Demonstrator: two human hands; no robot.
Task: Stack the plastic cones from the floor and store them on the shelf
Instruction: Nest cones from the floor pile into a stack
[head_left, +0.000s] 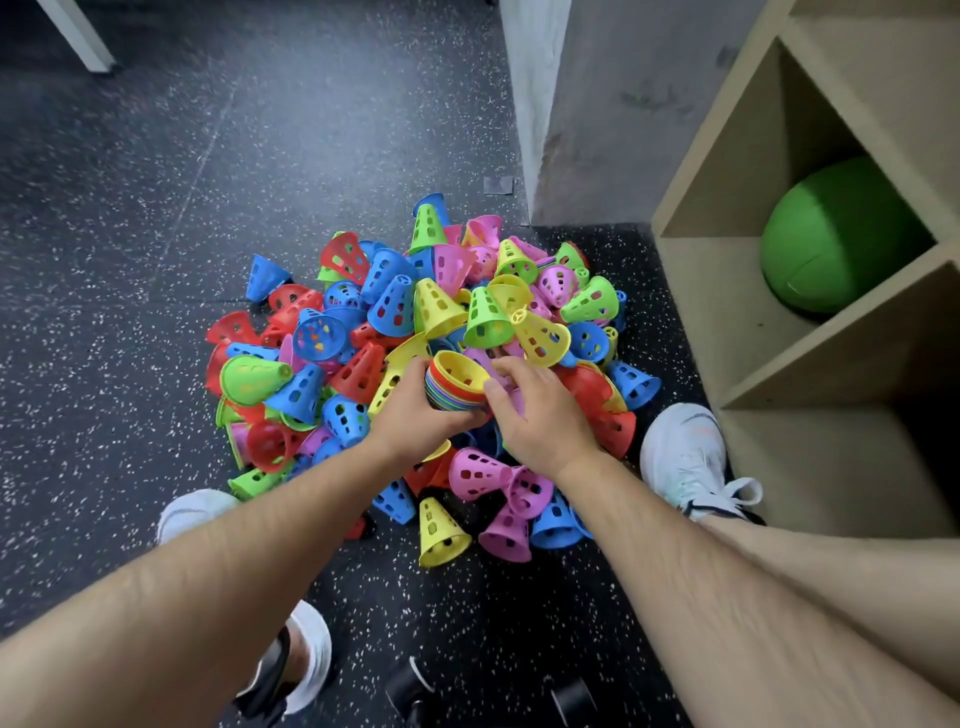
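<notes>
- Left hand (415, 410): fingers and thumb curled round a nested stack of cones (452, 387). The grip wraps the stack's side away from the shelf unit (727, 322).
- Stack: many coloured rims layered, a yellow cone innermost, open end tilted up and away from me. It is held low, well short of the shelf unit and not in any compartment.
- Right hand (535, 415): on the shelf side of the stack, thumb touching the stack's rim, fingers bent down among the loose cones. I cannot tell whether they pinch one.
- Loose cone pile (395, 312): red, blue, green, yellow and pink perforated cones heaped on the speckled floor (130, 208), its near edge just beside the shelf unit's foot.
- Green ball (836, 234): inside the shelf unit's middle visible compartment.
- My right white sneaker (680, 457): on the floor, just beside the shelf unit's lowest compartment.
</notes>
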